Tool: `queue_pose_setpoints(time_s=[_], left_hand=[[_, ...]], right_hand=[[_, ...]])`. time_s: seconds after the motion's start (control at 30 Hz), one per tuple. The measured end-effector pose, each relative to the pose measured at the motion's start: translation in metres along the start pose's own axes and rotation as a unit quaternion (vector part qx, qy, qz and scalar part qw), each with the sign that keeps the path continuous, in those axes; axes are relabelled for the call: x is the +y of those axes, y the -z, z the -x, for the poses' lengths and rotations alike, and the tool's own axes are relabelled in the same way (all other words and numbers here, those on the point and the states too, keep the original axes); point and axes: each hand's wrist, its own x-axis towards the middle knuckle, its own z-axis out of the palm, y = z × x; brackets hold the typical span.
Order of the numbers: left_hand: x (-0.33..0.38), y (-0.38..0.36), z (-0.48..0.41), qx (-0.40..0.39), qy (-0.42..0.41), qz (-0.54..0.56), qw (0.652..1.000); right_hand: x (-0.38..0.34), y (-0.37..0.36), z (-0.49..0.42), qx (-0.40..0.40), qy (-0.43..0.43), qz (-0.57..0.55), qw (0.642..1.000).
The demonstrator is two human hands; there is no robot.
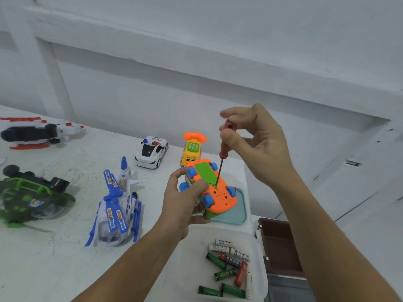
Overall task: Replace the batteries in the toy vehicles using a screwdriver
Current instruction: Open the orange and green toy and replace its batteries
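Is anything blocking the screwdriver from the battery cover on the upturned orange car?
Nothing visible does. The right hand pinches the screwdriver, whose tip meets the near end of the green cover. The left hand grips the orange car from its side, thumb clear of the tip.

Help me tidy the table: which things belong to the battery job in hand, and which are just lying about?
In use: orange toy, screwdriver, batteries, left hand, right hand.
Lying about: police car, phone toy, blue helicopter, green helicopter, red helicopter.
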Motion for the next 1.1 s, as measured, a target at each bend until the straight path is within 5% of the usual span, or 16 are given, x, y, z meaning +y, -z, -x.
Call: queue_pose_setpoints(time_s=[1.1], left_hand=[[0.007,-0.008,0.001,0.007,-0.019,0.006,1.0]], right_hand=[[0.006,0.02,0.002,-0.011,0.004,-0.055,0.998]])
